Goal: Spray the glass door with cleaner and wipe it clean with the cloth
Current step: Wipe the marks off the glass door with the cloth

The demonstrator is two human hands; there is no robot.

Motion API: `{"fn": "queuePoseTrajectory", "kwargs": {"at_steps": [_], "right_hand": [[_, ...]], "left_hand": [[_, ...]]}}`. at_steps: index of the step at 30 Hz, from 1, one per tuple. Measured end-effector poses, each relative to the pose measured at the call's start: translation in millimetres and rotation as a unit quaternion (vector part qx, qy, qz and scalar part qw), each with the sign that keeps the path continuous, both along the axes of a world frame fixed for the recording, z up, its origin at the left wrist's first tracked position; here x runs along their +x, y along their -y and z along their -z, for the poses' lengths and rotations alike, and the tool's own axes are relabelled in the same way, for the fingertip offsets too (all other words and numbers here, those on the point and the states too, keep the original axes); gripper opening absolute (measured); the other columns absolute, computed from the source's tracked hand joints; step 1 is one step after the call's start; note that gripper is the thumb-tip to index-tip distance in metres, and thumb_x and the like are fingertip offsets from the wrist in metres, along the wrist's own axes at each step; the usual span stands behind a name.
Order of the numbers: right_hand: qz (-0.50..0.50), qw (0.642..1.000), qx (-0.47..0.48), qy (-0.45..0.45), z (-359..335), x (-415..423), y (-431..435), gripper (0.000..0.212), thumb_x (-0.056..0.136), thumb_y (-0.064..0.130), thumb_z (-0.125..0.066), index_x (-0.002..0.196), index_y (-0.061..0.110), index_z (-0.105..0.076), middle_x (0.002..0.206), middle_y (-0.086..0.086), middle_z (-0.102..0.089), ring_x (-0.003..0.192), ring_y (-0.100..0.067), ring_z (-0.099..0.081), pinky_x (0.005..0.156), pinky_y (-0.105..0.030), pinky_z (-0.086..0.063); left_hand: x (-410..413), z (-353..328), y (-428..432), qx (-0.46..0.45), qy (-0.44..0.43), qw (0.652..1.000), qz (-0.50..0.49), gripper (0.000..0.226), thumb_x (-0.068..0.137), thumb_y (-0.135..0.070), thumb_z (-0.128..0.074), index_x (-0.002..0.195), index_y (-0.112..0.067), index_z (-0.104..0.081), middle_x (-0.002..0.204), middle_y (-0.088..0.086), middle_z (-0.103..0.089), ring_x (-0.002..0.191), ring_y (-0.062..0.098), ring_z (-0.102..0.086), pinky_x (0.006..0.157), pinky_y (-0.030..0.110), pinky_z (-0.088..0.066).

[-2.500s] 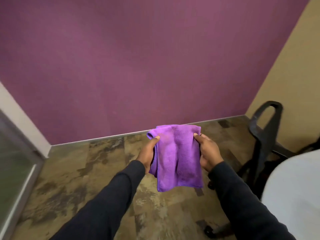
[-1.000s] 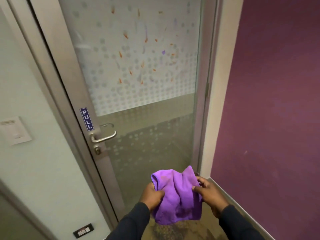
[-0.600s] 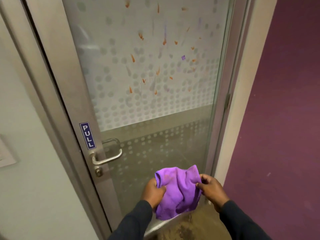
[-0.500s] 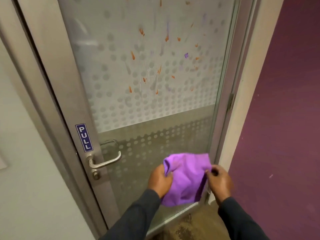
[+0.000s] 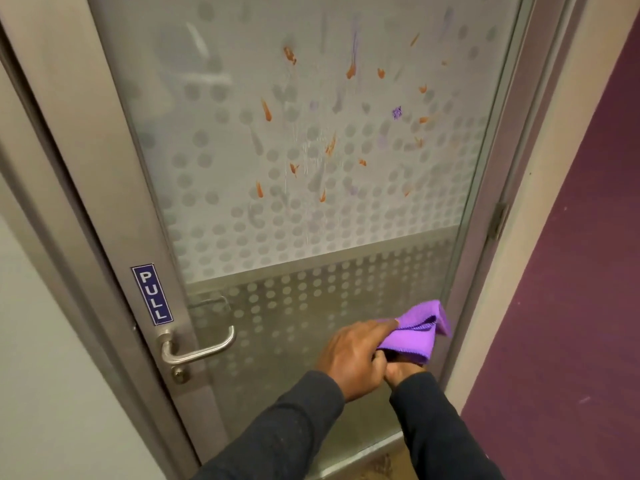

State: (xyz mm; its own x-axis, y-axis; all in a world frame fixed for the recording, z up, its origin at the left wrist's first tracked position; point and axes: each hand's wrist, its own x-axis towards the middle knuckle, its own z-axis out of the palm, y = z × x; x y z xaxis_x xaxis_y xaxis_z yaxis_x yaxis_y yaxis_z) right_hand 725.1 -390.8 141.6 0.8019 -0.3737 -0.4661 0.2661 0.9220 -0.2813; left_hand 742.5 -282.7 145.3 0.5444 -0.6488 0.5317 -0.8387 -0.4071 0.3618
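Observation:
The glass door [image 5: 311, 220] fills the view, frosted with a dot pattern and marked with orange and purple smears plus wet streaks in its upper half. A purple cloth [image 5: 417, 336] is bunched low in front of the door's right side. My left hand [image 5: 353, 358] lies over the cloth with fingers pressed on it. My right hand [image 5: 401, 370] sits beneath, mostly hidden, gripping the cloth from below. Whether the cloth touches the glass I cannot tell. No spray bottle is in view.
A metal lever handle [image 5: 197, 349] and a blue PULL sign [image 5: 152, 294] are on the door's left frame. A pale wall is at the left. A cream door jamb [image 5: 519, 237] and a purple wall [image 5: 581, 271] stand at the right.
The view turned from the purple wall and floor to the door and came closer. The cloth, held spread between both hands, is now bunched with my left hand laid over my right.

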Motion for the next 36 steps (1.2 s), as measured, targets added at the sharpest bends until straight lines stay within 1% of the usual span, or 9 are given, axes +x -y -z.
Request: {"fn": "queuePoseTrajectory", "kwargs": {"at_steps": [4, 8, 10, 13, 15, 19, 25, 31, 36], "right_hand": [[-0.025, 0.992, -0.122, -0.007, -9.0, 40.1, 38.4, 0.033, 0.111, 0.02, -0.022, 0.083, 0.026, -0.04, 0.081, 0.002, -0.038, 0.071, -0.01, -0.044, 0.054, -0.018, -0.051], [-0.032, 0.953, -0.3, -0.017, -20.6, 80.4, 91.1, 0.025, 0.102, 0.052, -0.043, 0.093, 0.032, -0.054, 0.084, 0.013, -0.053, 0.075, -0.007, -0.054, 0.073, -0.032, -0.047], [0.028, 0.937, -0.349, 0.015, -27.1, 112.6, 121.4, 0.008, 0.099, 0.04, -0.049, 0.097, 0.033, -0.051, 0.076, 0.012, -0.055, 0.066, -0.008, -0.057, 0.064, -0.034, -0.046], [0.068, 0.895, -0.438, -0.053, -30.1, 165.3, 164.5, 0.049, 0.081, 0.052, -0.065, 0.126, 0.037, -0.054, 0.12, -0.002, -0.068, 0.109, -0.025, -0.068, 0.095, -0.048, -0.056], [0.057, 0.85, -0.501, -0.152, -27.8, 190.6, 183.6, 0.085, 0.084, 0.056, -0.058, 0.158, 0.026, -0.028, 0.165, -0.013, -0.028, 0.15, -0.029, -0.032, 0.124, -0.048, -0.024], [0.073, 0.778, -0.566, -0.264, -21.0, 208.0, 190.0, 0.095, 0.094, 0.061, -0.047, 0.163, 0.013, -0.002, 0.17, -0.013, 0.009, 0.157, -0.035, 0.002, 0.126, -0.047, -0.004], [0.129, 0.731, -0.598, -0.301, -7.3, 224.4, 122.6, 0.108, 0.078, 0.075, -0.029, 0.162, 0.012, -0.007, 0.171, -0.008, 0.006, 0.156, -0.039, -0.001, 0.121, -0.061, -0.014], [0.11, 0.68, -0.657, -0.307, -23.1, 234.1, -0.6, 0.074, 0.101, 0.05, 0.004, 0.158, 0.003, -0.004, 0.166, -0.007, -0.028, 0.152, -0.03, -0.03, 0.12, -0.043, -0.034], [0.119, 0.535, -0.76, -0.349, -30.2, 214.9, -75.8, 0.082, 0.102, 0.051, -0.011, 0.154, -0.007, 0.016, 0.162, -0.011, -0.037, 0.148, -0.031, -0.038, 0.124, -0.046, -0.024]], "left_hand": [[30.8, -4.3, -17.8, -0.002, 0.061, 0.996, -0.069, 0.051, 0.082, -0.037, -0.06, 0.13, -0.019, -0.061, 0.111, 0.0, -0.067, 0.099, 0.022, -0.064, 0.081, 0.035, -0.054], [74.6, -26.4, -48.1, 0.025, 0.131, 0.968, -0.214, 0.051, 0.088, -0.046, -0.054, 0.126, -0.014, -0.064, 0.112, 0.007, -0.063, 0.1, 0.026, -0.061, 0.084, 0.04, -0.052], [97.7, -40.0, -64.6, 0.051, 0.167, 0.946, -0.273, 0.054, 0.088, -0.046, -0.052, 0.127, -0.01, -0.063, 0.119, 0.014, -0.061, 0.107, 0.033, -0.059, 0.09, 0.044, -0.049], [126.3, -60.8, -90.4, 0.117, 0.239, 0.908, -0.325, 0.059, 0.088, -0.046, -0.051, 0.131, -0.006, -0.06, 0.13, 0.021, -0.056, 0.118, 0.039, -0.053, 0.097, 0.049, -0.039], [137.9, -69.6, -106.4, 0.162, 0.291, 0.883, -0.33, 0.06, 0.089, -0.046, -0.048, 0.132, -0.005, -0.058, 0.133, 0.021, -0.055, 0.118, 0.041, -0.053, 0.097, 0.052, -0.037], [147.1, -69.1, -133.2, 0.214, 0.358, 0.85, -0.322, 0.064, 0.09, -0.047, -0.049, 0.141, -0.007, -0.052, 0.144, 0.019, -0.049, 0.127, 0.039, -0.049, 0.103, 0.055, -0.035], [155.1, -66.4, -142.9, 0.26, 0.383, 0.826, -0.323, 0.068, 0.092, -0.048, -0.048, 0.149, -0.011, -0.044, 0.152, 0.016, -0.043, 0.133, 0.035, -0.045, 0.106, 0.055, -0.034], [151.7, -69.4, -152.2, 0.258, 0.375, 0.845, -0.279, 0.066, 0.094, -0.045, -0.046, 0.15, -0.011, -0.04, 0.156, 0.016, -0.038, 0.139, 0.034, -0.043, 0.11, 0.054, -0.031], [138.7, -78.1, -157.5, 0.218, 0.368, 0.861, -0.274, 0.062, 0.091, -0.041, -0.048, 0.145, -0.012, -0.046, 0.153, 0.014, -0.043, 0.137, 0.033, -0.043, 0.108, 0.055, -0.032]]}}
